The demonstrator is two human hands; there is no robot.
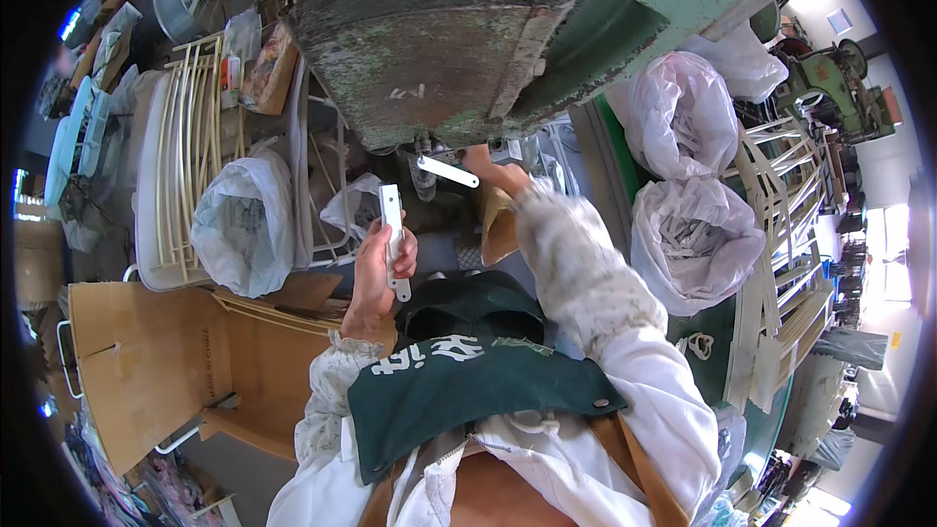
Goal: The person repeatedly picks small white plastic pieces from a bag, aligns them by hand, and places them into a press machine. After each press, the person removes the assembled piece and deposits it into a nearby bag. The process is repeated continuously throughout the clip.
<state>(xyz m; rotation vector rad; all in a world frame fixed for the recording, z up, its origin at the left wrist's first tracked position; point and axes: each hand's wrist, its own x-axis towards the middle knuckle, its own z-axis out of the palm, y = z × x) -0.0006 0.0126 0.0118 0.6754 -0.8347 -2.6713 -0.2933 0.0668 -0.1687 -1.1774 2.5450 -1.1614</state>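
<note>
At the lower edge of the worn green machine (439, 63), a flat white strip (449, 172) sits just beside my right hand (502, 176); whether those fingers grip it, I cannot tell. My left hand (369, 275) pinches a long white piece (390, 215) (maybe several; my fingers hide part).

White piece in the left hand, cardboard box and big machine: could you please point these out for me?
White piece (392, 220): head view, on its long flat face.
Cardboard box (151, 356): head view, on its left panel.
Big machine (439, 54): head view, on its worn casing.
</note>
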